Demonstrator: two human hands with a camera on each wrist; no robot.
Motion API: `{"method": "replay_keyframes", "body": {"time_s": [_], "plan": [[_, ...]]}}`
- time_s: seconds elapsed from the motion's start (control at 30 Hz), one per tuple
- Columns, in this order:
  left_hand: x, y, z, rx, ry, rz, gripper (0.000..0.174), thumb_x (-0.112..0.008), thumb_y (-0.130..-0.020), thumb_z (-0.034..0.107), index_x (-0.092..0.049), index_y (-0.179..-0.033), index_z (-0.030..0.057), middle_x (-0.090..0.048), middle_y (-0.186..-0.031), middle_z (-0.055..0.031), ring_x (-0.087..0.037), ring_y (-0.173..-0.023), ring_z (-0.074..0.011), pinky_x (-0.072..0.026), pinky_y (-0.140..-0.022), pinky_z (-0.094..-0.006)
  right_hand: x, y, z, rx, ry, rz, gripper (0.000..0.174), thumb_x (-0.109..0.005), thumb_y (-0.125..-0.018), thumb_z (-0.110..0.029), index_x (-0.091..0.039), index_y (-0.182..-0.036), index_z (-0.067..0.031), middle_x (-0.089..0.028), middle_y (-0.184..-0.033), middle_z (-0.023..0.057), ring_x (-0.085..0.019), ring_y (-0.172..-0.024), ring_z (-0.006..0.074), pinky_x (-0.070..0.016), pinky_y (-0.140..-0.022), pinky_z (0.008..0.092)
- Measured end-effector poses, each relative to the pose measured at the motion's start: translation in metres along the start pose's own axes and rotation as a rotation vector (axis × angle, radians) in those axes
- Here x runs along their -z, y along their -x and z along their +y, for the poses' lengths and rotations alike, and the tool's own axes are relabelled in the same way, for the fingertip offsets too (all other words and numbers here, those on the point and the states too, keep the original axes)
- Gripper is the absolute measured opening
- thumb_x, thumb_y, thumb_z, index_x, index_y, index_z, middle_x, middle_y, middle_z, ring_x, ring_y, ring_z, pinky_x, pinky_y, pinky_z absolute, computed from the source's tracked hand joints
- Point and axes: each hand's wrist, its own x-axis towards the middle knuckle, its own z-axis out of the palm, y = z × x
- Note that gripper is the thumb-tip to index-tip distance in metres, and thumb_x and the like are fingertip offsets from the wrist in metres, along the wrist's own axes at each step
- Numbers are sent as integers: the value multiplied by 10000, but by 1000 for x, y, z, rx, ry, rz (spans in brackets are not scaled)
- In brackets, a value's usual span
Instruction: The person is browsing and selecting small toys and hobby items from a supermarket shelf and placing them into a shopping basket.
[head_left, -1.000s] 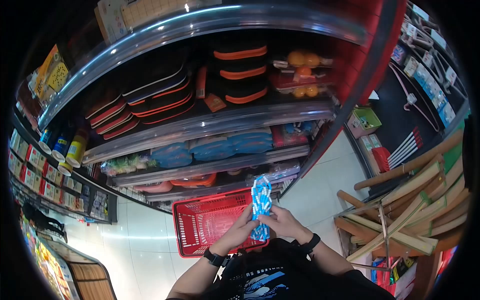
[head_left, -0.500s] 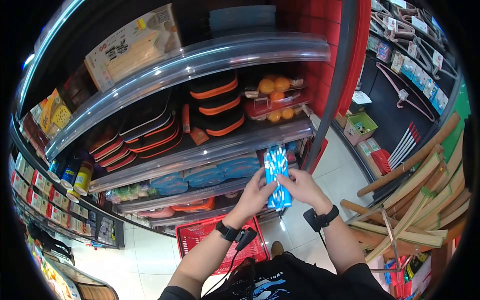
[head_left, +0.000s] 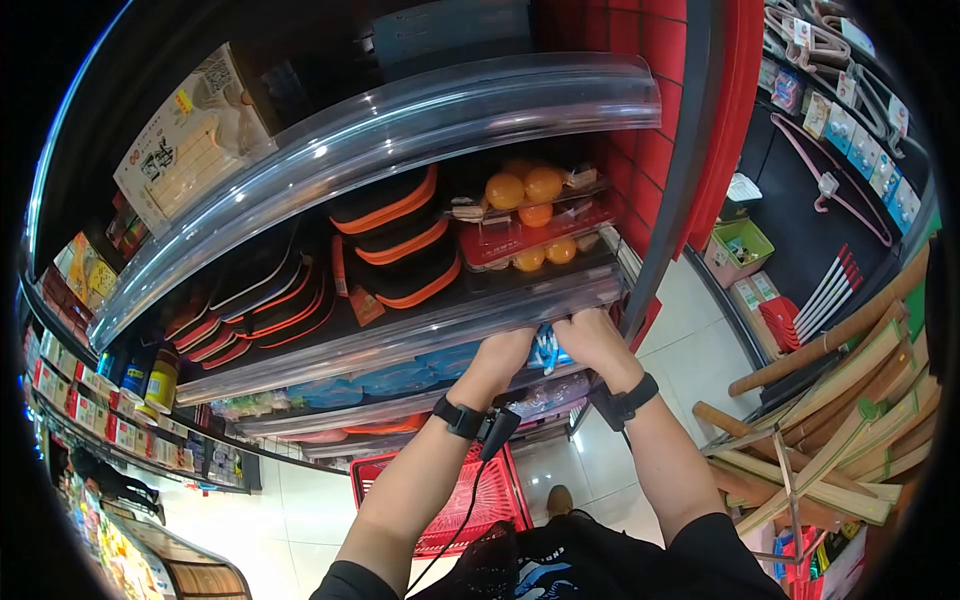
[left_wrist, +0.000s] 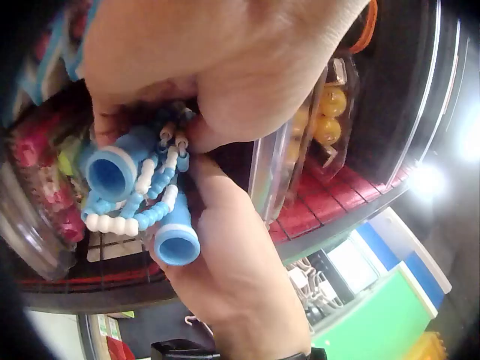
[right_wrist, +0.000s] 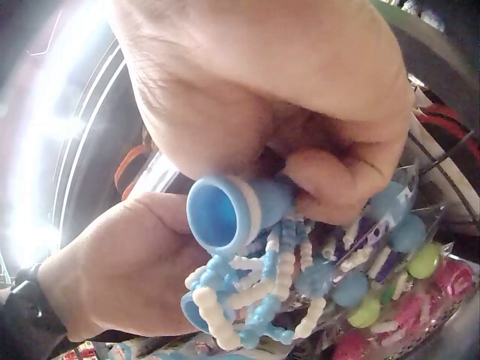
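A beaded jump rope point(head_left: 545, 350) in blue and white, with two hollow blue handles, is between both hands at the right end of a shelf below the ball packs. In the left wrist view my left hand point(left_wrist: 217, 67) curls round one end of the rope point(left_wrist: 142, 202), and my right hand point(left_wrist: 232, 247) lies against the other handle. My right hand point(right_wrist: 285, 97) grips a handle point(right_wrist: 225, 214) from above in the right wrist view, with my left hand point(right_wrist: 127, 262) beside it. In the head view the fingers of my left hand point(head_left: 503, 358) and right hand point(head_left: 600, 345) are partly hidden by the shelf edge.
Black cases with orange trim point(head_left: 405, 240) and packs of orange balls point(head_left: 535, 190) fill the shelf above. Blue packages point(head_left: 430, 370) lie left of the hands. Below stands a red basket point(head_left: 480, 500). Wooden poles point(head_left: 850, 400) and a green bin point(head_left: 740, 245) are at the right.
Both hands have moved forward and up from over the basket to the shelf with the rope, which now mostly disappears between them and the shelf edge. The head view has shifted closer to the shelves.
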Motion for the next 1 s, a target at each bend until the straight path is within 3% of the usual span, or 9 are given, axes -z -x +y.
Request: {"method": "replay_keyframes", "body": {"time_s": [0.17,0.23,0.37,0.43,0.57,0.67,0.73,0.87,1.0], "plan": [[0,-14,-11,-90,-252,-22,317,-492,-1028,280,-629,-1105,5,-618,-907,-96,-536,-804,-196,-448,-731,-358,-12,-12,10,34,76,42,314,-579,-896,-234,-662,-1089,-1,-666,-1101,268,-612,-1030,482,-503,-888,536],[-4,-17,-13,-358,-281,76,348,-475,-1042,297,-618,-1139,-5,-635,-1024,-124,-551,-924,-219,-469,-823,-370,-16,-21,15,152,120,25,295,-592,-883,-236,-683,-1063,-21,-681,-1081,244,-632,-991,460,-513,-872,520],[-14,-29,-16,-209,-122,151,334,-487,-1042,269,-620,-1167,-9,-634,-1156,-138,-542,-1049,-243,-464,-913,-380,-6,-25,1,226,246,96,293,-611,-871,-257,-703,-1045,-40,-693,-1083,217,-644,-988,429,-518,-866,493],[-15,-39,-19,-162,-53,137,318,-539,-1021,249,-629,-1192,-2,-645,-1187,-111,-550,-1062,-234,-464,-927,-370,0,-29,-6,76,296,-27,303,-591,-909,-294,-706,-1070,-64,-694,-1114,197,-626,-1066,403,-489,-900,489],[-14,-39,-15,-117,39,81,300,-586,-995,239,-641,-1176,6,-651,-1164,-95,-554,-1036,-214,-471,-901,-366,-14,-31,13,172,338,86,320,-604,-899,-307,-709,-1081,-66,-701,-1099,190,-634,-1052,403,-490,-900,492],[-14,-33,-8,-173,-152,203,275,-613,-981,255,-654,-1117,19,-644,-1073,-64,-542,-965,-181,-481,-845,-344,-12,-29,10,128,305,43,316,-613,-892,-291,-701,-1085,-56,-693,-1116,201,-632,-1048,411,-489,-910,493],[-14,-30,-7,-24,-15,154,244,-602,-992,247,-648,-1088,27,-621,-999,-49,-524,-918,-162,-477,-808,-329,-6,-17,4,137,200,100,290,-626,-880,-236,-692,-1081,-38,-682,-1119,221,-630,-1041,416,-485,-919,503],[-6,-41,-38,-41,149,106,225,-583,-1008,234,-639,-1089,31,-608,-997,-48,-515,-912,-153,-471,-804,-322,2,8,-3,11,79,62,264,-636,-876,-228,-696,-1039,-28,-684,-1062,250,-636,-976,457,-495,-875,530],[1,-29,-29,-95,87,107,228,-557,-1026,227,-633,-1103,27,-606,-1043,-49,-513,-933,-151,-471,-816,-322,4,32,-1,157,127,95,318,-675,-871,-235,-664,-1048,30,-667,-984,279,-605,-940,477,-474,-888,536]]}}
